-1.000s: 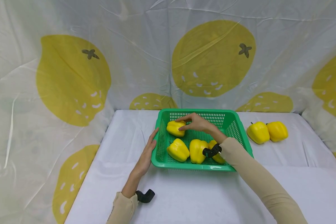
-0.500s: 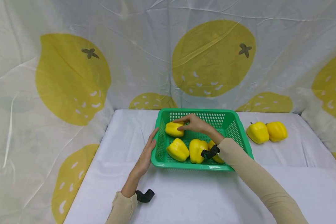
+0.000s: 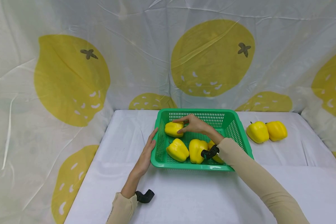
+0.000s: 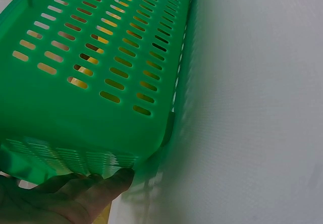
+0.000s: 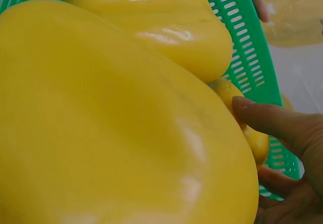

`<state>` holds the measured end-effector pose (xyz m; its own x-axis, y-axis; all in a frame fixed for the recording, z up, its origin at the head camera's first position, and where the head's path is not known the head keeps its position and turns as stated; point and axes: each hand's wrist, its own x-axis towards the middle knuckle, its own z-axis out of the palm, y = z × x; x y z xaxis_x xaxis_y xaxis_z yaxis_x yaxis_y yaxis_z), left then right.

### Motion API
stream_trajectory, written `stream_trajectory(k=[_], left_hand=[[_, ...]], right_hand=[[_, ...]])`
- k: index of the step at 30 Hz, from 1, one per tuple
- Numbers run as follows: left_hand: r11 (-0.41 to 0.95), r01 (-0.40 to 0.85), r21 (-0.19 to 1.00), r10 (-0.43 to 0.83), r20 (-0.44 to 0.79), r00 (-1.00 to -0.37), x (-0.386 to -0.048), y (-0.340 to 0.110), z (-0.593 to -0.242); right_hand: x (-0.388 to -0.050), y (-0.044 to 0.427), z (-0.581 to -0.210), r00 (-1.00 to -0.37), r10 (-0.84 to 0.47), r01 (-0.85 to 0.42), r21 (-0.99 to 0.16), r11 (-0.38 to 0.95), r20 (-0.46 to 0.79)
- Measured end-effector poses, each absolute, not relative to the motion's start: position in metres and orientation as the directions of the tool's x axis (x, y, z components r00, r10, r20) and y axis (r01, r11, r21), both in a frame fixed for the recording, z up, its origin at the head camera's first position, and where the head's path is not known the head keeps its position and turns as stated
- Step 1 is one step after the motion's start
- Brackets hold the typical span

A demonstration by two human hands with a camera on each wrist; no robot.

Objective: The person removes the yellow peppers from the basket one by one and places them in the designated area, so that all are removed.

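A green basket (image 3: pixel 184 167) holds several yellow bell peppers. My right hand (image 3: pixel 196 124) reaches in and grips the back left pepper (image 3: pixel 173 129) between thumb and fingers; in the right wrist view the thumb of this hand (image 5: pixel 287 148) lies on that pepper (image 5: pixel 257 143), partly hidden by nearer ones. Along the front lie a left pepper (image 3: pixel 178 150), a middle one (image 3: pixel 196 151) and another partly under my right wrist. My left hand (image 3: pixel 144 157) rests with extended fingers against the basket's left side; the left wrist view shows its fingers (image 4: pixel 103 191) touching the slotted wall (image 4: pixel 50 113).
Two more yellow peppers (image 3: pixel 258 132) (image 3: pixel 277 131) lie side by side on the white cloth right of the basket. A lemon-patterned curtain (image 3: pixel 145 62) hangs behind and left of the table (image 3: pixel 184 199).
The back left pepper has shifted slightly left in the basket, and my right hand has moved slightly left with it. My left hand stays at the basket's side.
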<state>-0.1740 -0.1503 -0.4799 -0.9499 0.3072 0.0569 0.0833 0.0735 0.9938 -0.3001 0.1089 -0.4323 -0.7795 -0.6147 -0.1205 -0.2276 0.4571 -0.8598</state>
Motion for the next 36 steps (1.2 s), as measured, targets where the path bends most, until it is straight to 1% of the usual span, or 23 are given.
stream_trajectory(k=[12,23,28,36], left_hand=[[0.076,0.089,0.993,0.306,0.062,-0.950,-0.174,-0.151,-0.480],[0.095,0.081,0.992,0.295,0.049,-0.954,-0.174,-0.150,-0.480],[0.094,0.084,0.992,0.292,0.053,-0.955,-0.173,-0.151,-0.480],[0.094,0.086,0.992,0.290,0.056,-0.955,-0.173,-0.150,-0.480]], right_hand=[[-0.301,0.109,-0.430,-0.784,-0.611,-0.266,-0.833,0.486,-0.107],[-0.300,0.120,-0.419,-0.781,-0.619,-0.319,-0.796,0.514,-0.087],[-0.300,0.128,-0.411,-0.793,-0.605,-0.338,-0.773,0.537,-0.073],[-0.302,0.140,-0.406,-0.794,-0.599,-0.343,-0.735,0.585,-0.106]])
